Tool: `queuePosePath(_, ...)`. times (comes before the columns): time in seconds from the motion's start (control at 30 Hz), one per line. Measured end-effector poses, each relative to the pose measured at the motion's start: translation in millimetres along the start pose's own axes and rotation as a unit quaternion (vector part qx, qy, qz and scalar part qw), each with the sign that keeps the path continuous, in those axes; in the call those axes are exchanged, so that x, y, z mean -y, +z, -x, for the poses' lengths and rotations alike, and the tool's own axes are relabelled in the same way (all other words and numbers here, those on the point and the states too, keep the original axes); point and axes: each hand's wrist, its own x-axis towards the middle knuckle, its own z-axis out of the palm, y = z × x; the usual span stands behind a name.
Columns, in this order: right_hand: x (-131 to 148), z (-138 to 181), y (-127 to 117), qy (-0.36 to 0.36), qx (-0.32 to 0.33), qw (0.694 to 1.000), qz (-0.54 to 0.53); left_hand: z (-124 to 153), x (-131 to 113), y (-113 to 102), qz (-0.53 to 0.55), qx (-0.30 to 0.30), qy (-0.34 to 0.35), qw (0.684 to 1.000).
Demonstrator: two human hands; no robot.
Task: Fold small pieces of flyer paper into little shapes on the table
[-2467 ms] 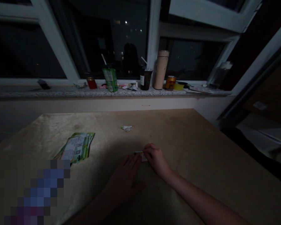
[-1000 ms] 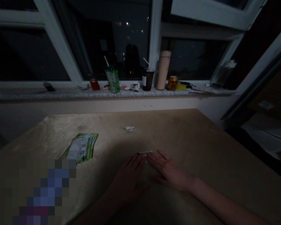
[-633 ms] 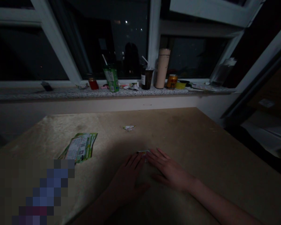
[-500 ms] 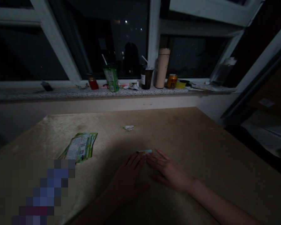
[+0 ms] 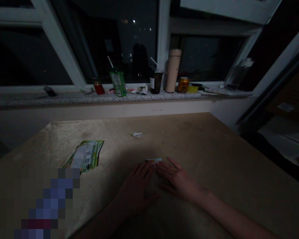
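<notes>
The room is dim. Both my hands lie flat, fingers stretched out, on a small folded piece of paper [image 5: 154,161] on the tan table [image 5: 209,149]. My left hand [image 5: 137,189] presses its left part and my right hand [image 5: 175,179] its right part. Only the paper's far edge shows beyond my fingertips. A small folded paper shape [image 5: 137,135] lies farther back on the table. A stack of green printed leaflets [image 5: 84,157] lies to the left.
The stone windowsill [image 5: 64,98] behind the table carries a green drink carton with a straw [image 5: 118,83], a dark cup [image 5: 155,81], a tall beige flask [image 5: 173,70], a small red jar [image 5: 98,88] and an orange can [image 5: 183,84]. The table's right edge drops off into darkness.
My right hand went from a curled pinch on the paper to lying flat with fingers spread. Since then both hands have barely moved; the paper's far edge shows a little more.
</notes>
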Motion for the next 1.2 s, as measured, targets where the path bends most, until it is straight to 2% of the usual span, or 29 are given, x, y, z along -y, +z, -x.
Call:
queuePosePath(0.33,0,0,5,0.020,0.018,1.000,0.010,0,1,1,-0.009,0.002,0.001,1.000)
queuePosePath(0.53,-3,2,-5,-0.001,0.033,0.999,-0.008,0,1,0,-0.006,0.011,-0.005,1.000)
queuePosePath(0.8,-6,2,-6,-0.009,-0.019,1.000,0.006,2,3,3,0.016,-0.003,0.011,1.000)
queuePosePath(1.03,-5,4,-5,-0.001,-0.032,0.999,0.035,3,8,-6,0.022,0.012,0.044,0.999)
queuePosePath(1.2,-6,5,-4,-0.008,-0.047,0.997,0.057,2,9,-6,0.007,0.018,0.041,0.999)
